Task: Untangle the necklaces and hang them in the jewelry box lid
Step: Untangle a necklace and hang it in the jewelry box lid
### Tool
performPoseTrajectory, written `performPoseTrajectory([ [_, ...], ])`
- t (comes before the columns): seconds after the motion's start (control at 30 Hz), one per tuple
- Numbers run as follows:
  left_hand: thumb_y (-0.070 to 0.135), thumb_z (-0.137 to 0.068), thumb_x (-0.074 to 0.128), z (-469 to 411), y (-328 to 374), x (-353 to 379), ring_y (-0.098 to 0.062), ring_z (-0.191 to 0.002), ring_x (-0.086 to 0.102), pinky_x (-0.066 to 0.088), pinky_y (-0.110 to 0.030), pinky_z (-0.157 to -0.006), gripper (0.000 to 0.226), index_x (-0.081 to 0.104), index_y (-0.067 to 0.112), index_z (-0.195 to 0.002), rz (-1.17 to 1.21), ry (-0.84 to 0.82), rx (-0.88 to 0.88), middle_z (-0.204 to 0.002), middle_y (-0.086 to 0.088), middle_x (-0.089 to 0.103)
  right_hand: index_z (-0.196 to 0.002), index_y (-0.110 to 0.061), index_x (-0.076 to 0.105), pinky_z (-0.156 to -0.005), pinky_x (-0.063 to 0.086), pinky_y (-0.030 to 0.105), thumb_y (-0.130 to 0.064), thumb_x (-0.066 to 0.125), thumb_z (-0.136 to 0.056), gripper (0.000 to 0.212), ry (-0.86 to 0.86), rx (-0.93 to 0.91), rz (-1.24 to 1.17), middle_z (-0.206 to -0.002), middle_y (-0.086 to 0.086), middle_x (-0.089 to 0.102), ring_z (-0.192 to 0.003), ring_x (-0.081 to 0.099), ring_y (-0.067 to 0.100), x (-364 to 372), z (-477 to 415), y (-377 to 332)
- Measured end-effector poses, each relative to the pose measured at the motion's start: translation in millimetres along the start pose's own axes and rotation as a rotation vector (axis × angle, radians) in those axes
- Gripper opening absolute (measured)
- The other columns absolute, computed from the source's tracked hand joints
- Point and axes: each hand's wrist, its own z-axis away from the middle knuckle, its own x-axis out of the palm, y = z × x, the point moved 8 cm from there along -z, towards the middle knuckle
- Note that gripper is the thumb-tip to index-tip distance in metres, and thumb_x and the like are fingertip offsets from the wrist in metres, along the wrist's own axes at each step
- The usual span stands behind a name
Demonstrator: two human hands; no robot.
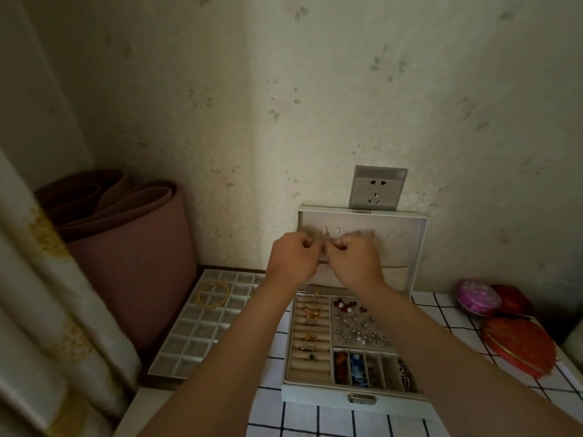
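A white jewelry box (318, 394) stands open on the table, its lid (416, 247) upright against the wall with a row of small hooks (397, 236) along the top. My left hand (291, 263) and my right hand (355, 263) are raised side by side in front of the lid's left hooks, fingers curled and pinched together between them. What they pinch is blurred and too fine to make out. A gold necklace (213, 294) lies coiled on a separate grid tray (189, 345) to the left.
The box base holds rings, earrings and small compartments of beads. A rolled pink mat (132, 247) stands at the left by a curtain (47, 294). Red and pink pouches (517, 342) lie at the right. A wall socket (377, 187) sits just above the lid.
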Motion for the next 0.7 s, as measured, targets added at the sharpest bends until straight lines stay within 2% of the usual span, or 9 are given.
performPoseTrajectory([
  [0.1, 0.022, -0.092, 0.061, 7.3, 1.1, 1.2, -0.020, -0.075, 0.072, 0.060, -0.042, -0.078, 0.017, 0.072, 0.015, -0.080, 0.034, -0.070, 0.051, -0.075, -0.002, 0.073, -0.085, -0.013, 0.071, -0.050, 0.054, 0.031, -0.020, 0.052, -0.097, 0.024, -0.255, 0.183, -0.156, -0.082, 0.004, 0.075, -0.062, 0.068, 0.019, 15.5, 18.0, 7.8],
  [0.2, 0.020, -0.093, 0.059, 15.2, 8.2, 0.2, -0.013, -0.085, 0.067, 0.053, -0.026, -0.077, 0.016, 0.073, 0.016, -0.086, -0.002, -0.119, 0.100, -0.085, 0.002, 0.072, -0.097, -0.022, 0.071, -0.059, 0.050, 0.029, -0.023, 0.056, -0.092, 0.016, -0.445, 0.268, -0.255, -0.099, -0.001, 0.075, -0.090, 0.072, 0.018, 30.2, 38.6, 8.5],
  [0.23, 0.020, -0.093, 0.059, 18.0, 10.3, 0.3, -0.012, -0.088, 0.065, 0.050, -0.024, -0.077, 0.016, 0.074, 0.016, -0.088, -0.016, -0.142, 0.115, -0.088, 0.003, 0.072, -0.097, -0.024, 0.072, -0.063, 0.050, 0.028, -0.022, 0.058, -0.090, 0.015, -0.465, 0.262, -0.281, -0.098, -0.001, 0.076, -0.093, 0.072, 0.016, 31.9, 42.6, 7.3],
  [0.33, 0.018, -0.095, 0.056, 24.7, 12.5, -3.3, -0.008, -0.093, 0.062, 0.048, -0.022, -0.083, 0.021, 0.076, 0.018, -0.097, -0.067, -0.172, 0.144, -0.097, 0.007, 0.071, -0.096, -0.020, 0.072, -0.064, 0.053, 0.016, -0.017, 0.059, -0.095, 0.013, -0.460, 0.234, -0.342, -0.092, -0.002, 0.076, -0.079, 0.072, 0.003, 28.0, 50.1, 2.2],
  [0.43, 0.016, -0.098, 0.053, 28.3, 7.5, -7.7, -0.005, -0.096, 0.058, 0.040, -0.011, -0.075, 0.023, 0.074, 0.018, -0.108, -0.101, -0.154, 0.147, -0.100, 0.012, 0.065, -0.105, -0.018, 0.075, -0.075, 0.056, 0.021, -0.021, 0.058, -0.099, 0.018, -0.452, 0.164, -0.260, -0.096, 0.000, 0.076, -0.080, 0.071, 0.004, 24.0, 51.1, 1.1],
  [0.5, 0.014, -0.099, 0.051, 32.2, 3.1, -5.4, -0.008, -0.101, 0.058, 0.042, -0.014, -0.079, 0.026, 0.070, 0.018, -0.115, -0.087, -0.152, 0.137, -0.104, 0.009, 0.063, -0.102, -0.020, 0.075, -0.068, 0.052, 0.024, -0.027, 0.056, -0.100, 0.020, -0.452, 0.117, -0.123, -0.087, -0.001, 0.075, -0.071, 0.067, 0.003, 16.8, 52.1, -3.2],
  [0.6, 0.009, -0.100, 0.048, 41.1, -5.8, 3.8, -0.016, -0.108, 0.061, 0.051, -0.031, -0.094, 0.033, 0.060, 0.016, -0.129, -0.002, -0.148, 0.077, -0.118, 0.002, 0.065, -0.089, -0.023, 0.073, -0.077, 0.058, 0.040, -0.027, 0.054, -0.101, 0.023, -0.446, 0.066, -0.072, -0.087, 0.000, 0.075, -0.078, 0.073, 0.018, 3.1, 49.2, -12.4],
  [0.63, 0.008, -0.099, 0.047, 43.7, -7.5, 7.1, -0.019, -0.108, 0.063, 0.053, -0.036, -0.095, 0.036, 0.056, 0.015, -0.133, 0.035, -0.150, 0.065, -0.121, 0.000, 0.065, -0.085, -0.025, 0.071, -0.070, 0.058, 0.037, -0.026, 0.053, -0.101, 0.024, -0.443, 0.034, -0.037, -0.084, -0.001, 0.074, -0.073, 0.071, 0.017, -2.4, 47.3, -16.6],
  [0.7, 0.002, -0.095, 0.046, 48.0, -7.1, 14.5, -0.023, -0.100, 0.067, 0.057, -0.041, -0.089, 0.043, 0.054, 0.016, -0.134, 0.113, -0.196, 0.043, -0.120, 0.000, 0.067, -0.079, -0.027, 0.067, -0.057, 0.045, 0.024, -0.025, 0.053, -0.102, 0.027, -0.420, -0.044, 0.058, -0.075, -0.007, 0.067, -0.059, 0.059, 0.006, -12.7, 43.2, -25.9],
])
